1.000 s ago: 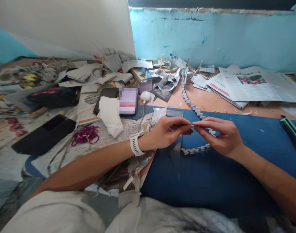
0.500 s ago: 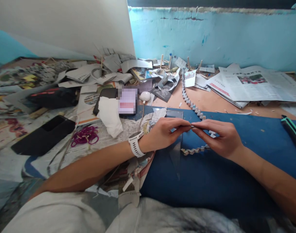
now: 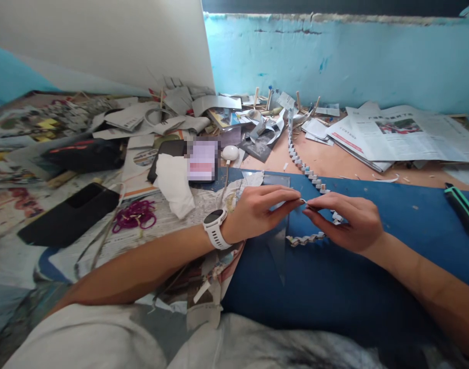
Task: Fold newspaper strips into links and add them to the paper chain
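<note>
My left hand [image 3: 263,212], with a white watch [image 3: 216,228] on its wrist, pinches one end of a small paper strip [image 3: 304,201] between thumb and fingertips. The strip's other end sits in the pinch of my right hand [image 3: 347,218]. Only a thin light edge of it shows between the two hands. A zigzag chain of folded paper [image 3: 296,158] runs from the back of the table, passes behind my right hand and curves back to a loose end at the left. Part of that chain is hidden by the right hand.
A blue mat [image 3: 334,297] lies beneath my hands, with a clear set square [image 3: 279,256] on it. At the right is a green-and-black cutter [image 3: 463,205]. Newspapers [image 3: 403,133] lie behind. On the left are a phone [image 3: 203,159], purple string [image 3: 136,215] and a black case [image 3: 70,212].
My fingertips have drawn slightly apart, and the right hand has dipped a little. More of the strip's light edge shows between them.
</note>
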`<state>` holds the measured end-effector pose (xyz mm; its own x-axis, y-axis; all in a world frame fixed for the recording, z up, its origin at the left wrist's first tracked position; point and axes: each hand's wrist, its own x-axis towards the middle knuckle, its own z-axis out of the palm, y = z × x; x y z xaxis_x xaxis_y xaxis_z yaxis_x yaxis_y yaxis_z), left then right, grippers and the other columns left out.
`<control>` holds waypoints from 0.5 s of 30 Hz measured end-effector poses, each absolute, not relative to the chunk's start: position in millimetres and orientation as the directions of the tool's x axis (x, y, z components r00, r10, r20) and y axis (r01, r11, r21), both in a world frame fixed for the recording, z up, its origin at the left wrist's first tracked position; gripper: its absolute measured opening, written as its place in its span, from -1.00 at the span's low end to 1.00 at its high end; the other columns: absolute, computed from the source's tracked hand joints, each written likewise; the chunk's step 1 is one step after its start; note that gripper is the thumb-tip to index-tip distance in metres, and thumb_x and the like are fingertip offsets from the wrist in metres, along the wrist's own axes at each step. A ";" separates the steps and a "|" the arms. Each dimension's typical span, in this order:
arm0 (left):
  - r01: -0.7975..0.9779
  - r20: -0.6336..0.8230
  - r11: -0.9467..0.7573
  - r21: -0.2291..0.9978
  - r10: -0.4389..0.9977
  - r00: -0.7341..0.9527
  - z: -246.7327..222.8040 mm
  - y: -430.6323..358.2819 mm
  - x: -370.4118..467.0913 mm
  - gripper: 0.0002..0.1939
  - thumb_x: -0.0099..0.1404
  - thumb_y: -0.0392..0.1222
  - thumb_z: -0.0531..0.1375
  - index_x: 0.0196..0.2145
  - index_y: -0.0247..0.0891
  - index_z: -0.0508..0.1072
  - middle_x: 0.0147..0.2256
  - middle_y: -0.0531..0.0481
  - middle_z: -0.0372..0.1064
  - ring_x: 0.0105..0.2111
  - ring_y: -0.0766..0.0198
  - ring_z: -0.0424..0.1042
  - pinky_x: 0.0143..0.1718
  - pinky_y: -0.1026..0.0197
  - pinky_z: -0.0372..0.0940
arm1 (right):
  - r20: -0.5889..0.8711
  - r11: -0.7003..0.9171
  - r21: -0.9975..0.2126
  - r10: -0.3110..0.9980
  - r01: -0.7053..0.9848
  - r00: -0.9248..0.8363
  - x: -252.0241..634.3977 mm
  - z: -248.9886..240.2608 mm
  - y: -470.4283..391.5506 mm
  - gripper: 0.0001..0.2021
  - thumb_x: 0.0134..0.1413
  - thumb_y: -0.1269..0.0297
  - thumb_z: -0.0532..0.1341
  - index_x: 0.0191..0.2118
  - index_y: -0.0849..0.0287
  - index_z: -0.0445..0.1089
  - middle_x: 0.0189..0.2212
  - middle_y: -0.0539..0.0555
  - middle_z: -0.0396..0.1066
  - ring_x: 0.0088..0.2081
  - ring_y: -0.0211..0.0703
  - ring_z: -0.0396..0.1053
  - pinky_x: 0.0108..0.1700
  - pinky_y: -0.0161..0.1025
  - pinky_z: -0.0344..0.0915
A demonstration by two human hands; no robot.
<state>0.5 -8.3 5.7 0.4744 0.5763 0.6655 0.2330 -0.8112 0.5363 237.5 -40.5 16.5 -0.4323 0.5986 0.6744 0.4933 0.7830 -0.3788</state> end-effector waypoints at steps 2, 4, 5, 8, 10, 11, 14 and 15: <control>0.220 0.688 -0.829 0.514 0.551 0.472 6.4 -7.3 -0.2 -0.85 0.38 -0.26 0.31 -0.09 -0.20 0.60 -0.21 -0.10 0.64 -0.26 0.28 0.62 -0.22 0.26 0.49 | 0.643 0.778 -0.461 0.624 0.426 -0.445 237.3 19.1 -41.6 -0.65 0.16 0.42 0.40 0.05 0.00 0.50 -0.22 0.03 0.65 -0.28 -0.13 0.63 -0.20 -0.25 0.56; 0.226 0.716 -0.843 0.487 0.534 0.450 7.5 -7.6 -0.6 -0.85 0.35 -0.28 0.33 -0.11 -0.22 0.61 -0.33 -0.06 0.60 -0.40 0.34 0.55 -0.34 0.30 0.43 | 0.598 0.749 -0.566 0.660 0.343 -0.455 237.7 22.2 -42.5 -0.63 0.18 0.45 0.36 0.09 0.03 0.49 -0.18 0.07 0.64 -0.22 -0.11 0.64 -0.14 -0.22 0.57; 0.227 0.724 -0.845 0.483 0.532 0.439 8.2 -8.2 -0.7 -0.85 0.34 -0.29 0.34 -0.12 -0.23 0.61 -0.37 -0.05 0.58 -0.44 0.36 0.52 -0.39 0.32 0.40 | 0.576 0.730 -0.612 0.676 0.306 -0.460 238.2 23.6 -42.8 -0.63 0.20 0.46 0.34 0.10 0.04 0.48 -0.16 0.08 0.64 -0.19 -0.10 0.64 -0.12 -0.20 0.57; 0.182 0.728 -0.845 0.503 0.528 0.439 10.5 -11.1 -0.4 -0.82 0.34 -0.33 0.32 -0.10 -0.26 0.60 -0.36 -0.07 0.57 -0.43 0.36 0.52 -0.40 0.33 0.39 | 0.553 0.697 -0.677 0.694 0.236 -0.461 239.1 24.9 -43.0 -0.64 0.24 0.50 0.30 0.10 0.02 0.50 -0.16 0.07 0.64 -0.17 -0.09 0.63 -0.10 -0.18 0.58; 0.138 0.721 -0.844 0.518 0.518 0.459 11.7 -13.0 0.0 -0.79 0.34 -0.36 0.32 -0.07 -0.26 0.60 -0.33 -0.10 0.59 -0.40 0.34 0.54 -0.38 0.33 0.41 | 0.569 0.702 -0.679 0.688 0.214 -0.451 238.8 22.8 -43.0 -0.65 0.21 0.50 0.34 0.06 0.03 0.52 -0.18 0.07 0.64 -0.18 -0.09 0.63 -0.13 -0.19 0.58; 0.123 0.715 -0.842 0.526 0.516 0.471 11.9 -13.7 0.2 -0.76 0.34 -0.36 0.32 -0.04 -0.25 0.59 -0.30 -0.11 0.59 -0.38 0.34 0.55 -0.36 0.32 0.42 | 0.579 0.705 -0.679 0.686 0.206 -0.441 238.4 21.0 -43.0 -0.65 0.19 0.50 0.36 0.05 0.03 0.52 -0.19 0.06 0.64 -0.20 -0.10 0.63 -0.14 -0.20 0.59; 0.107 0.711 -0.850 0.516 0.495 0.500 10.8 -14.8 0.6 -0.68 0.35 -0.37 0.29 0.04 -0.22 0.55 -0.22 -0.14 0.61 -0.31 0.30 0.58 -0.28 0.29 0.47 | 0.595 0.697 -0.687 0.702 0.206 -0.390 236.5 14.5 -42.8 -0.63 0.15 0.49 0.41 0.05 0.05 0.50 -0.15 0.05 0.63 -0.24 -0.14 0.63 -0.16 -0.22 0.61; 0.100 0.717 -0.861 0.499 0.475 0.510 9.8 -14.7 0.8 -0.66 0.35 -0.38 0.28 0.06 -0.21 0.54 -0.20 -0.16 0.60 -0.29 0.28 0.58 -0.26 0.27 0.47 | 0.596 0.692 -0.689 0.710 0.214 -0.375 236.0 12.7 -42.7 -0.62 0.15 0.48 0.41 0.06 0.05 0.50 -0.14 0.05 0.63 -0.25 -0.15 0.63 -0.16 -0.22 0.61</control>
<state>0.8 -14.7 9.8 0.5095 0.4750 0.7175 0.1000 -0.8608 0.4989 236.0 -42.7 12.7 -0.3751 0.7096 0.5965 0.2136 0.6923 -0.6893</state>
